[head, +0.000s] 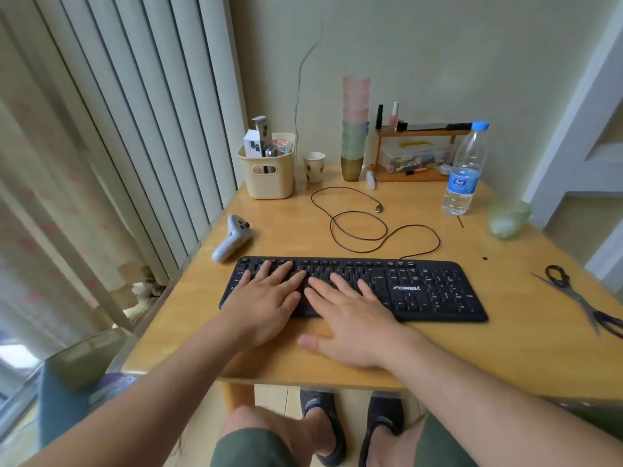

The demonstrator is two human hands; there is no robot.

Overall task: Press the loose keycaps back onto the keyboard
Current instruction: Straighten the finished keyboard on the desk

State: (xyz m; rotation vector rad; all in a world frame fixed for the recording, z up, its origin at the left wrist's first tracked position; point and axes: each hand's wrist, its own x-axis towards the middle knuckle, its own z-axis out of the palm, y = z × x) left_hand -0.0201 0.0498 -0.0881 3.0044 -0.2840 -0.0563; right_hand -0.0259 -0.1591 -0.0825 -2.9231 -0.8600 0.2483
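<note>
Apparently in the pressing step, the left hand (266, 303) and right hand (350, 320) lay flat, fingers straight, grasping nothing, on the keyboard (428, 291) at frame centre. No loose keycaps showed; next likely calls for firm, even pressure.

Table (505, 332): wood, smooth, glossy varnish with light reflections. Keyboard (421, 291) on the table: black plastic, matt. Behind the keyboard: thin black rubbery cable (357, 237); clear glossy plastic bottle (467, 170); cream matt plastic basket (268, 173); paper cup (314, 166). Right of the keyboard: scissors (580, 298), metal blades, black handles.
</note>
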